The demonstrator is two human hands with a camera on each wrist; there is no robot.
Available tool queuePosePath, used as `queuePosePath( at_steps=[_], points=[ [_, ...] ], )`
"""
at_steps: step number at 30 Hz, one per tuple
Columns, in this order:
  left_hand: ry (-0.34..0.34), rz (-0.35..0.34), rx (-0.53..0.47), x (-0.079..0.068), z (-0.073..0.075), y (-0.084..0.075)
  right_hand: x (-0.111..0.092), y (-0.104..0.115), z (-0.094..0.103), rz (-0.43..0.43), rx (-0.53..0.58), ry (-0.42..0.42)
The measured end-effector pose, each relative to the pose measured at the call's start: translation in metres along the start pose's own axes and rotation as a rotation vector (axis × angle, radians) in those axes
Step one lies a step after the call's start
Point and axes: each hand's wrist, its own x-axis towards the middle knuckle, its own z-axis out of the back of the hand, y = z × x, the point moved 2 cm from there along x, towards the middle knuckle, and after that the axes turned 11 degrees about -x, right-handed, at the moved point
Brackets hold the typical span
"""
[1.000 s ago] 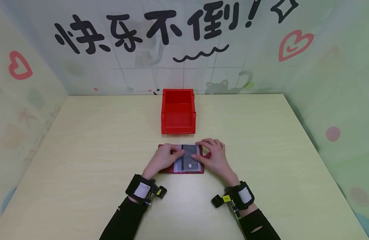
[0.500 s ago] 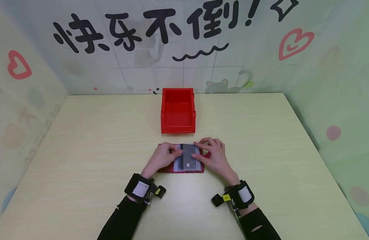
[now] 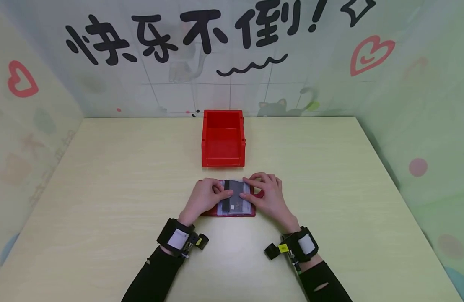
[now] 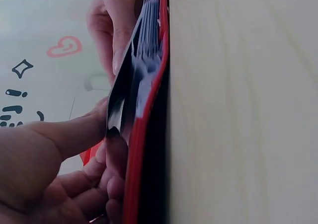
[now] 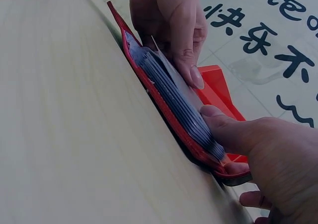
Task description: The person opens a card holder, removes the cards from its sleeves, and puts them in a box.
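Observation:
A red card holder [image 3: 211, 213] lies spread on the table, with a stack of clear plastic sleeves [image 5: 174, 97] inside. On top shows a grey card [image 3: 237, 197] with a dark stripe along its left side. My left hand [image 3: 204, 196] pinches the card's left edge, thumb above and fingers beneath; in the left wrist view the card's edge stands lifted from the holder's cover. From the right, my right hand [image 3: 269, 197] holds the holder's end, its thumb [image 5: 218, 122] pressing on the top of the stack. In the head view its index finger reaches to the card's far edge.
A red bin [image 3: 223, 147] stands just behind the card holder, its inside showing bare. The pale wooden table [image 3: 122, 176] extends to both sides. Printed walls [image 3: 232, 92] border it at the back, left and right.
The grey card has shifted slightly left over the sleeves and tilted a little, with my left thumb further over it. My right hand has stayed almost in place.

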Motion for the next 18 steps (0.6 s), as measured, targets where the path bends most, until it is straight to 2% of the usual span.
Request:
queuePosePath(
  at_steps=[9,16,18],
  points=[
    [0.039,0.094,-0.036,0.003,0.016,0.008,0.001,0.002,0.0,-0.006,-0.016,0.006],
    [0.072,0.218,-0.257,0.003,0.026,0.018,0.001,0.001,0.001,-0.018,-0.024,0.024],
    [0.069,0.235,-0.308,0.003,0.028,0.02,0.002,0.001,0.001,-0.02,-0.021,0.026]
  ],
)
